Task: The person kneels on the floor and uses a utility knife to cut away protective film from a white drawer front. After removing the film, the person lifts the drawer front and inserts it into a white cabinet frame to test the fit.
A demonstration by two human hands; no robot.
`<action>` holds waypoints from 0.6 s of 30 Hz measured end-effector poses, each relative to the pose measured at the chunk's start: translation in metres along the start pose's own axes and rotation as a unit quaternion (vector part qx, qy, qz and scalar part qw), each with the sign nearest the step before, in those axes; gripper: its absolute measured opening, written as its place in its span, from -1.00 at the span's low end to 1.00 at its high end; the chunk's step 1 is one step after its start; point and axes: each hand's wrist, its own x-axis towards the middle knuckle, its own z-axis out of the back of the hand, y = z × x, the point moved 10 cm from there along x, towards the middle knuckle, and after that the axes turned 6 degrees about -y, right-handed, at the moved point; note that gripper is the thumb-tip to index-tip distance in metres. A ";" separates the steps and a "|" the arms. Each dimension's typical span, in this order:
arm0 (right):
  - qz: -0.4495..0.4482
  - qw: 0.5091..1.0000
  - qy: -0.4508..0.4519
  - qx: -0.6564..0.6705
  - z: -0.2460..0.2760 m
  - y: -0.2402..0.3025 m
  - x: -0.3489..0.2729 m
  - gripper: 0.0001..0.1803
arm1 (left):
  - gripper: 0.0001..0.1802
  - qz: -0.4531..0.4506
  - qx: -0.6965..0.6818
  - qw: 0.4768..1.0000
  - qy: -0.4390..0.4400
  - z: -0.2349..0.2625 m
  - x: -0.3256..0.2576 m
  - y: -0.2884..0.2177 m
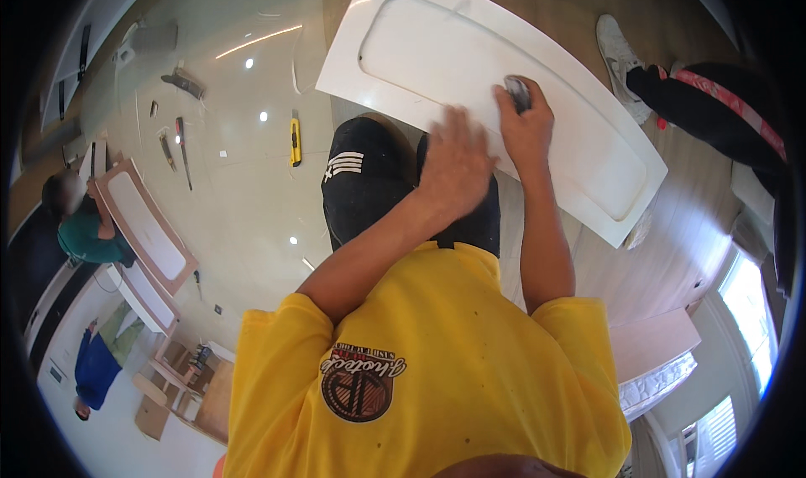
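A white curved panel [470, 75] with a grooved border lies tilted in front of my knees. My right hand [529, 134] is over the panel, closed around a small dark, rounded object [518, 94] with a greyish face; its exact kind is not clear. Close to the panel's near edge is my left hand [457, 159], blurred by motion. Its fingers look stretched out with nothing visible in them, and I cannot tell whether they touch the panel.
On the shiny floor at left lie a yellow utility knife [295, 139], a screwdriver [182, 146] and other small tools. Far left, a person in green [88, 230] handles a framed panel [151, 218]; another person [101, 365] is behind. A white shoe [620, 58] stands beyond my panel at right.
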 end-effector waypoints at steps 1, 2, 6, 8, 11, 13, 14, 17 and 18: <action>0.052 0.998 0.026 -0.037 -0.018 0.018 0.009 -0.49 | -0.48 -0.041 -0.124 0.991 0.037 -0.002 -0.005 -0.011; 0.119 0.989 0.048 -0.067 -0.036 0.038 0.014 -0.47 | -0.55 -0.014 -0.130 0.991 -0.037 0.018 -0.008 0.001; 0.215 0.942 0.158 -0.206 -0.093 0.074 0.014 -0.40 | -0.66 0.106 -0.080 0.932 -0.336 0.107 -0.042 0.109; 0.212 0.938 0.157 -0.225 -0.105 0.085 0.017 -0.41 | -0.67 0.331 -0.190 0.830 -0.406 0.114 -0.059 0.204; 0.194 0.940 0.159 -0.233 -0.126 0.101 0.020 -0.38 | -0.63 0.258 -0.111 0.833 -0.477 0.141 -0.026 0.242; 0.177 0.941 0.166 -0.234 -0.146 0.113 0.026 -0.37 | -0.54 0.286 -0.217 0.858 -0.367 0.113 0.014 0.261; 0.167 0.942 0.173 -0.234 -0.158 0.119 0.029 -0.37 | -0.49 0.316 -0.176 0.868 -0.339 0.106 0.021 0.263; 0.158 0.944 0.189 -0.220 -0.171 0.125 0.029 -0.37 | -0.38 0.374 -0.083 0.879 -0.284 0.099 0.033 0.258; 0.168 0.941 0.189 -0.225 -0.169 0.125 0.029 -0.37 | -0.36 0.380 -0.079 0.877 -0.283 0.099 0.033 0.255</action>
